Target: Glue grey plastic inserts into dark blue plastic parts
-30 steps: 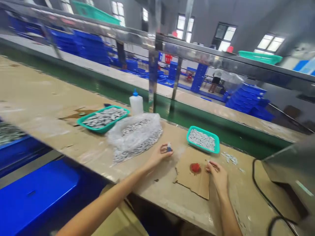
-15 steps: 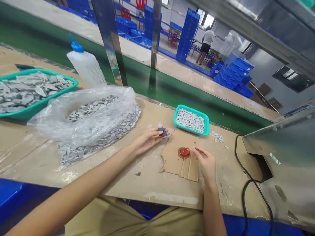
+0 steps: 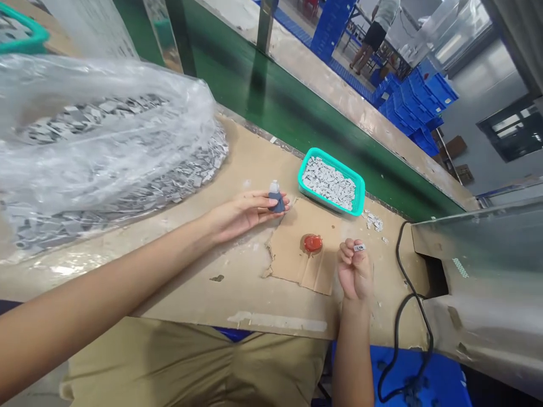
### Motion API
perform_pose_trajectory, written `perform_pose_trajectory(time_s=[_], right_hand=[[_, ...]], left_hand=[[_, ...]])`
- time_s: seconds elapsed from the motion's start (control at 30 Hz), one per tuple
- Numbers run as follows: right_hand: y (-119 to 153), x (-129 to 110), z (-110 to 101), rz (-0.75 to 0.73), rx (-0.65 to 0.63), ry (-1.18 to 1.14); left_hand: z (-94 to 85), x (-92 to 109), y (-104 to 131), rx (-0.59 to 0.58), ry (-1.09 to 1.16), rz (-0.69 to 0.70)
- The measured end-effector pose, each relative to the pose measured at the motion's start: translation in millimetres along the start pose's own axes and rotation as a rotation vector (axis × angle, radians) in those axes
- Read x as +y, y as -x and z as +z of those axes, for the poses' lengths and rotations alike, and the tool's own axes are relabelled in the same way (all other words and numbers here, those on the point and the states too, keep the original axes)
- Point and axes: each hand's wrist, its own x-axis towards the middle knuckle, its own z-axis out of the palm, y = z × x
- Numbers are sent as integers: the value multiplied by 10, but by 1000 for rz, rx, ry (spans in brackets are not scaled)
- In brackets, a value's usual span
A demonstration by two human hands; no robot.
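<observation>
My left hand [image 3: 250, 215] holds a small dark blue-grey piece [image 3: 277, 202] with a pale top between thumb and fingers, left of the teal basket. My right hand [image 3: 355, 268] is turned palm up with curled fingers, pinching a small light grey part [image 3: 359, 247] that shows a dark spot. Between the hands, a red blob [image 3: 313, 243] lies on a torn piece of cardboard [image 3: 292, 257]. Behind the cardboard stands the teal basket [image 3: 360, 204], filled with small light grey parts.
A large clear plastic bag [image 3: 106, 152] of grey pieces covers the left side. Loose parts [image 3: 373, 221] lie right of the basket. A black cable [image 3: 401, 265] runs beside a metal housing [image 3: 487, 282] at right. A person [image 3: 375, 34] stands far behind.
The view has shifted closer and tilted. My right hand has moved away from the red blob and turned over, showing the small part. My left hand still holds the dark piece.
</observation>
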Motion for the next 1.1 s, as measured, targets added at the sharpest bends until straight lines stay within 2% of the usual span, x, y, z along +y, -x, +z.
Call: perform_pose_trajectory(time_s=[0.23,0.33,0.5,0.67,0.77,0.93,1.1], right_hand=[[39,-6,59,28,-47,-209],[42,-5,58,44,-49,-194],[69,1,24,-26,-52,117],[118,11,6,-281,53,620],[134,17,42,-439,45,878],[116,27,98,-616,-55,1043],[83,49,52,-754,-161,1149]], left_hand=[[-14,-166,9,-130,-85,-122],[-24,-210,13,-185,-91,-136],[-8,-190,63,-209,-68,-171],[16,-155,78,-215,-5,-173],[17,-151,69,-192,26,-163],[16,-151,56,-171,17,-166],[12,-145,39,-161,-12,-144]])
